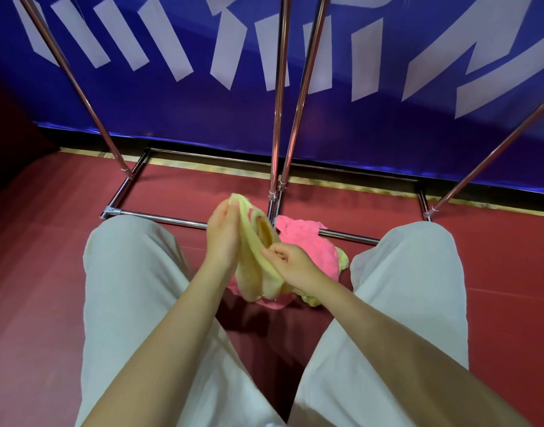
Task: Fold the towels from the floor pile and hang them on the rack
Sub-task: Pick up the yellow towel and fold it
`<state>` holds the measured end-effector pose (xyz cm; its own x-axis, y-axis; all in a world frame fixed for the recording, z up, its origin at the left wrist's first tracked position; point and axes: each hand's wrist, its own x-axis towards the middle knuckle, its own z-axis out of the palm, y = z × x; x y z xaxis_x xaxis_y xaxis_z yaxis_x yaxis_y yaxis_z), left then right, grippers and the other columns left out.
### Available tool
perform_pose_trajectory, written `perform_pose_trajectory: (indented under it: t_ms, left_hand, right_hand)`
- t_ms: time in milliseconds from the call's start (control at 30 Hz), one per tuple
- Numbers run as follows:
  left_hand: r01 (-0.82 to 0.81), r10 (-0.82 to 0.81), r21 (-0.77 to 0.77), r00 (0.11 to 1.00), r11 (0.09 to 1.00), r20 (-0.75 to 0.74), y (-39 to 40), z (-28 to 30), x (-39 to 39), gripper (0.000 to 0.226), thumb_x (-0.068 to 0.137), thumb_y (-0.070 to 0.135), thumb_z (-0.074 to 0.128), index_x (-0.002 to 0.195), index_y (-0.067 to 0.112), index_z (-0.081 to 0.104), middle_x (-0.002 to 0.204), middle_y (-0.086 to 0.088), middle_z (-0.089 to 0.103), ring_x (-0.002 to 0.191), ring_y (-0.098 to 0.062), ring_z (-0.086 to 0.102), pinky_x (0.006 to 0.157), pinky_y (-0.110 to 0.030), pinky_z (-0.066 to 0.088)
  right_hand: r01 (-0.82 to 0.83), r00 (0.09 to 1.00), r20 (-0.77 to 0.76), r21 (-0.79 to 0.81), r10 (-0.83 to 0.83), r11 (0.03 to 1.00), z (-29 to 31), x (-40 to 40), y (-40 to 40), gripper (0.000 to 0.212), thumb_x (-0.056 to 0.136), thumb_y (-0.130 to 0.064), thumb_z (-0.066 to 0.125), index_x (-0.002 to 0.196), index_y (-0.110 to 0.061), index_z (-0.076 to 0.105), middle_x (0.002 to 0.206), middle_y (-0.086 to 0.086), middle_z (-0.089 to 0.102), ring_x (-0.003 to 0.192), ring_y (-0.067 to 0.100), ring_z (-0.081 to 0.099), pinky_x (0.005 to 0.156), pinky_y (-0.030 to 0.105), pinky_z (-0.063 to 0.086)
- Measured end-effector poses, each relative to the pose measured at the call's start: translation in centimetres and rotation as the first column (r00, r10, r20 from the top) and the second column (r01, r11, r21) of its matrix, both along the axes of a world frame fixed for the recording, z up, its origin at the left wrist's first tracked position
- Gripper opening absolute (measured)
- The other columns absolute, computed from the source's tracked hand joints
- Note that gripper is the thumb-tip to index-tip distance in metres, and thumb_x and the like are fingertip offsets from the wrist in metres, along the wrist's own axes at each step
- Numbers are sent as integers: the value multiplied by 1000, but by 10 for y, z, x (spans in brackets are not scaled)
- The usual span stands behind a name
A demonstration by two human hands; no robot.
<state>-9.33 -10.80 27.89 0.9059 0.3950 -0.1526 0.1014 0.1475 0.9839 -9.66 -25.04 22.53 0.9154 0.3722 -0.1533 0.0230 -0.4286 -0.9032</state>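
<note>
Left hand (222, 234) and right hand (290, 266) each pinch the crumpled pale-yellow terry towel (258, 269), which partly hides the pink towel pile (307, 245) on the red floor (48, 272).

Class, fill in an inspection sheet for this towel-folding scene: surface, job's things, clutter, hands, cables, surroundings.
Surface: red floor.
Job's things: yellow towel lifted and bunched, not yet folded; pink towel in the pile on the floor, more yellow cloth beneath it; metal rack behind, no towel seen on its visible bars.
Clutter: nothing seen.
Hands: left hand and right hand each have a grip on the yellow towel.
Cables: nothing seen.
Surroundings: blue banner with white marks behind the rack.
</note>
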Motion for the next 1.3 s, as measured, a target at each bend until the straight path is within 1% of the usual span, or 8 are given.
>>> perform_pose_trajectory:
  t_ms: [200,333,433,600,800,967,1100,1300]
  left_hand:
    - [-75,82,-84,994,994,76,29,6,6,25,96,34,46,81,30,66,72,0,58,65,-15,55,67,-33,47]
    - [-144,146,-39,988,989,54,40,11,3,27,101,28,43,83,26,64,65,6,57,60,-10,54,62,-28,46]
    - [-132,126,70,988,989,83,47,13,-1,28,99,29,43,81,30,64,68,10,55,64,-6,51,65,-25,43]
    - [-98,63,322,991,942,120,50,8,-9,27,103,23,38,81,24,54,75,13,49,65,8,45,62,-8,37]
    - [-185,193,246,981,952,-11,51,-1,-13,32,104,22,30,73,24,39,75,11,37,64,1,36,60,-13,34]
    - [-171,179,373,984,912,13,47,-2,-10,38,104,21,33,66,21,29,68,7,31,54,1,32,56,-19,30]
    - [-60,43,510,998,858,46,42,-4,-10,38,104,25,37,67,21,32,67,6,34,55,2,36,59,-16,32]
    - [-102,116,422,993,901,-8,45,-8,-5,35,104,31,37,70,22,34,71,9,34,60,-1,33,59,-15,33]
  right_hand:
    - [-70,995,-92,-247,49,966,-11,-21,0,47,93,-50,50,57,-21,43,48,1,46,41,22,49,41,31,39]
    - [-186,973,-187,-268,138,945,-23,-24,-13,34,89,-50,58,64,-27,54,56,-9,55,54,6,54,56,23,40]
    - [-292,951,-238,-473,198,831,-27,-24,-31,39,86,-55,58,78,-18,60,66,-4,54,68,16,54,56,23,35]
    - [-175,985,-103,-543,141,821,-10,-14,-57,44,89,-47,59,125,-22,57,80,-10,58,78,11,52,62,23,37]
    - [158,975,220,-619,-23,769,-5,-7,-75,41,87,-55,53,99,-17,43,75,-1,55,73,27,55,61,36,40]
    - [179,951,305,-680,52,711,-7,-4,-80,56,97,-42,43,143,-14,27,64,-4,52,60,28,55,48,33,33]
    - [176,967,257,-680,6,712,-19,4,-88,34,98,-27,44,124,-6,50,104,17,66,94,38,60,71,40,42]
    - [201,960,279,-626,-25,754,-13,12,-91,23,90,-19,57,105,-2,60,97,18,66,91,39,60,70,40,41]
